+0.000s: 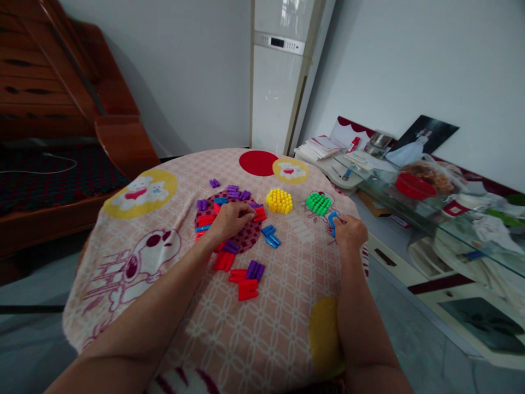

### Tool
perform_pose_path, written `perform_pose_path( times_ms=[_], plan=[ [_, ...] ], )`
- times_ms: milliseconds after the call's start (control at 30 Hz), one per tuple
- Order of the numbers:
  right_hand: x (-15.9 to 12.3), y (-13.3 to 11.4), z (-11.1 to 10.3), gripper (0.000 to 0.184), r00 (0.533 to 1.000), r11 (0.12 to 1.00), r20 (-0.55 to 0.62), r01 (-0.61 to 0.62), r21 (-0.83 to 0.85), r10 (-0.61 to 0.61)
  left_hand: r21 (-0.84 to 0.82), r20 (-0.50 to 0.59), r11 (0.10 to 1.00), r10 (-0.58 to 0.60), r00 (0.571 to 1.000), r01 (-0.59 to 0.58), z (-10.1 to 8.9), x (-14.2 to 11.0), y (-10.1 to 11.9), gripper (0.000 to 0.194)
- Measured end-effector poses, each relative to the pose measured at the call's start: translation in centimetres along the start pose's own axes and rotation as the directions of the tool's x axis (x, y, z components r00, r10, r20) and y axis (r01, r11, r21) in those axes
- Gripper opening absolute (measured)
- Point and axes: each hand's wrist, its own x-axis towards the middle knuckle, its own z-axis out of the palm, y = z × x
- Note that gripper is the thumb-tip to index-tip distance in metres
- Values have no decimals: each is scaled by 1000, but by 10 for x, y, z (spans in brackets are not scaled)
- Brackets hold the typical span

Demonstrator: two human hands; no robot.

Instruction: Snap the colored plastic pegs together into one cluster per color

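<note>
My left hand (233, 220) is over the pile of small plastic building blocks, its fingers pinched together. Its fingertips meet the edge of a red block (260, 214); whether they grip it or something smaller is hidden. At the table's right side my right hand (351, 232) is closed on a blue block (332, 220), which sticks out past the thumb. Just beyond that hand stands a tight cluster of green pieces (319, 203). A yellow cluster (279, 201) stands between the two hands, with loose blue blocks (271, 236) in front of it.
Purple blocks (233, 191) lie behind my left hand. Red blocks (248, 290) and a purple one (255, 270) lie nearer me. A patterned cloth (283, 323) covers the round table. A cluttered glass shelf (451, 219) stands right, a wooden bench (118, 137) left.
</note>
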Motion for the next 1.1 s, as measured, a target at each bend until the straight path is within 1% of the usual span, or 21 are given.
perform_pose_path(
  times_ms=[233, 367, 433, 500, 567, 633, 667, 700, 733, 767, 833, 900, 933, 967, 1000, 1033, 1100],
  plan=[
    [-1, 1, 8, 25, 998, 993, 58, 9, -121, -2, -25, 7, 1000, 7, 1000, -6, 0, 0, -1, 29],
    [-3, 0, 6, 25, 997, 992, 73, 19, -127, -10, -41, 24, 999, 3, 1000, -2, -2, 0, -2, 30],
    [-4, -1, 3, 25, 998, 994, 63, 18, -103, -11, -39, 16, 999, 7, 1000, -7, -3, 0, -1, 30],
    [-5, -2, 0, 27, 1000, 998, 27, -1, -64, 3, -24, 11, 1000, 18, 1000, -18, -4, -1, 2, 27],
    [-10, -7, -2, 31, 1000, 1000, -13, -4, 3, 4, -4, 39, 999, 41, 998, -41, -2, -2, 6, 25],
    [-18, -17, -2, 34, 998, 992, -10, 64, 109, -63, -6, 95, 997, 81, 992, -81, 4, -3, 12, 24],
    [-24, -23, 0, 34, 991, 977, 21, 126, 174, -131, -16, 126, 994, 110, 986, -109, 9, -4, 14, 25],
    [-31, -30, 1, 33, 974, 951, 70, 193, 241, -215, -28, 157, 989, 147, 977, -145, 15, -5, 15, 27],
    [-40, -38, 4, 31, 943, 917, 131, 256, 305, -307, -36, 187, 982, 188, 964, -184, 22, -5, 16, 30],
    [-48, -46, 6, 29, 895, 881, 203, 309, 359, -396, -37, 216, 974, 227, 950, -224, 29, -6, 16, 33],
    [-65, -62, 10, 26, 774, 823, 338, 387, 415, -535, -14, 271, 957, 282, 920, -289, 42, -8, 15, 36],
    [-78, -75, 11, 26, 661, 782, 425, 462, 418, -618, 11, 300, 946, 307, 903, -325, 50, -10, 13, 36],
    [-82, -79, 11, 26, 620, 767, 451, 494, 410, -641, 18, 302, 943, 312, 901, -333, 53, -10, 12, 34],
    [-86, -82, 10, 27, 594, 756, 468, 519, 398, -654, 20, 303, 941, 315, 900, -337, 53, -11, 11, 33],
    [-88, -85, 9, 27, 578, 750, 479, 535, 388, -660, 21, 307, 942, 313, 899, -336, 53, -11, 11, 30],
    [-88, -86, 8, 27, 571, 749, 486, 542, 382, -661, 24, 312, 944, 305, 900, -329, 52, -11, 10, 28],
    [-88, -87, 5, 25, 574, 755, 491, 528, 389, -655, 28, 327, 950, 285, 901, -310, 48, -12, 9, 25]
  ],
)
